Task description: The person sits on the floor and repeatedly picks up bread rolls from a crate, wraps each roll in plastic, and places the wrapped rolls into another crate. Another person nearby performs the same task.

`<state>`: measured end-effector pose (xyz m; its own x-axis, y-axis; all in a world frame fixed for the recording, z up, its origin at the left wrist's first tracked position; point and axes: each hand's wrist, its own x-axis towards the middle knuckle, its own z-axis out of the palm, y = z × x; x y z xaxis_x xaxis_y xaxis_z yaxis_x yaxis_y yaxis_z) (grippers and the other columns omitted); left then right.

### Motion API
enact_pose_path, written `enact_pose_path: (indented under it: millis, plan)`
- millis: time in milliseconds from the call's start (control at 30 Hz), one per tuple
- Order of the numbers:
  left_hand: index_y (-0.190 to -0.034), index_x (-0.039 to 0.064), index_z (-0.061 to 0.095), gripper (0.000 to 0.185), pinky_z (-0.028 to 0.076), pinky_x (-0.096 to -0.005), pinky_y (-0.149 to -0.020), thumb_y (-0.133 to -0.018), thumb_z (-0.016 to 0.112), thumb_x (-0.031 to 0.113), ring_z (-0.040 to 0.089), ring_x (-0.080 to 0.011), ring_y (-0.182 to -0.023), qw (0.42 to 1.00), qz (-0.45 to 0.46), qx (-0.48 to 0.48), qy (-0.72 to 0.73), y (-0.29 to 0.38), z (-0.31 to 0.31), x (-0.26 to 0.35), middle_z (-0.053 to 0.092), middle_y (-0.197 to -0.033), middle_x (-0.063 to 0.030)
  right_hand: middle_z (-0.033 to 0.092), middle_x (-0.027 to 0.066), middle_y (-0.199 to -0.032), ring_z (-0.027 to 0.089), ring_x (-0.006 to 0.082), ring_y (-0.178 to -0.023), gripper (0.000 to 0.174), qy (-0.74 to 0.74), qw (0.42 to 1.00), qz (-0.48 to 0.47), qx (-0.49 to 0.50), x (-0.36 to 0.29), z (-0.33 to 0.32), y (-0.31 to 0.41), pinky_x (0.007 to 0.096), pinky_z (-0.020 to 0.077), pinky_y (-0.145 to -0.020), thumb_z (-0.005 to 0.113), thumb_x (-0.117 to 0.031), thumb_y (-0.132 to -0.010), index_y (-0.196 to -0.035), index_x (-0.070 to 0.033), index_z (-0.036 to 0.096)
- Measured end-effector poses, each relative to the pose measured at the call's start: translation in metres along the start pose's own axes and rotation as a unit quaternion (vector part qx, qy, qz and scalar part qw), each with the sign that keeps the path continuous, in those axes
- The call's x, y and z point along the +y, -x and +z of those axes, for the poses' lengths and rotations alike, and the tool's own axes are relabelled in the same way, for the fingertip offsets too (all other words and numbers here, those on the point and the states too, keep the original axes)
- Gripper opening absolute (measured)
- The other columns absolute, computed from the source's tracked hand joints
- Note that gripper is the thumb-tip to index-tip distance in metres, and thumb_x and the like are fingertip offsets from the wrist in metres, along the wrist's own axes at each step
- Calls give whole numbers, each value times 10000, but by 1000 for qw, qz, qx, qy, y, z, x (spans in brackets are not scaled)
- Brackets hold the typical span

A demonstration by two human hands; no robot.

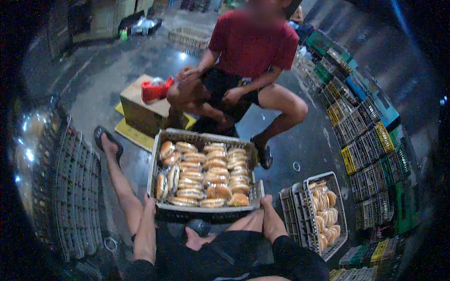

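A pale plastic crate [211,209] is before me, filled with rows of round buns [218,174] in clear wrappers. At its near left corner, my left hand [150,204] grips the side. My right hand [267,200] is closed at the near right corner, on a pale rim [260,191] that juts out beside the crate. Whether that rim belongs to a second crate underneath, I cannot tell. Both hands' fingers are mostly hidden by the crate sides.
A person in a red shirt [253,42] sits opposite, beside a box [144,114] with a red bag [154,90] on top. To my right are stacked crates [311,217] with more buns. Crate stacks line the right [369,168] and left [75,196].
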<state>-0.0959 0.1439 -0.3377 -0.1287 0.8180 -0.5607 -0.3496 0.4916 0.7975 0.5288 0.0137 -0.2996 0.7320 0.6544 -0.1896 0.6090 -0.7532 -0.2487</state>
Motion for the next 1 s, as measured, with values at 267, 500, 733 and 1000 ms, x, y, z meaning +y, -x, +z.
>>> enact_pose_path:
  millis: [267, 500, 733, 1000]
  plan:
    - [-1175, 21, 418, 568, 433, -306, -678, -617, 411, -86, 510, -225, -844, 970, 210, -57, -106, 30, 29, 95, 512, -1027, -105, 598, 107, -639, 562, 211, -555, 215, -309, 943, -70, 101, -67, -92, 52, 356, 446, -515, 625, -113, -598, -771, 16, 620]
    - [-1143, 49, 428, 522, 480, -359, -708, -626, 414, -22, 530, -261, -844, 990, -12, -102, 95, 101, -1, 149, 517, -987, -109, 610, 41, -671, 554, 126, -575, 221, -351, 930, -71, 84, -65, -215, 107, 293, 443, -518, 553, -31, -635, -832, 16, 641]
    - [-1251, 27, 317, 684, 463, -382, -788, -587, 478, -2, 512, -282, -942, 981, 16, -181, 64, 206, 62, 187, 475, -1083, -129, 631, 103, -793, 568, 176, -638, 397, -347, 895, 89, 265, 35, -322, 308, 299, 472, -625, 612, -55, -550, -939, 21, 616]
    - [-1248, 27, 347, 689, 408, -346, -878, -587, 541, 19, 487, -250, -1029, 854, 40, -506, -118, 267, 346, 168, 479, -1142, -115, 587, 51, -799, 532, 131, -697, 351, -407, 774, 307, 374, 228, -301, 481, 250, 421, -651, 528, -70, -642, -972, 39, 574]
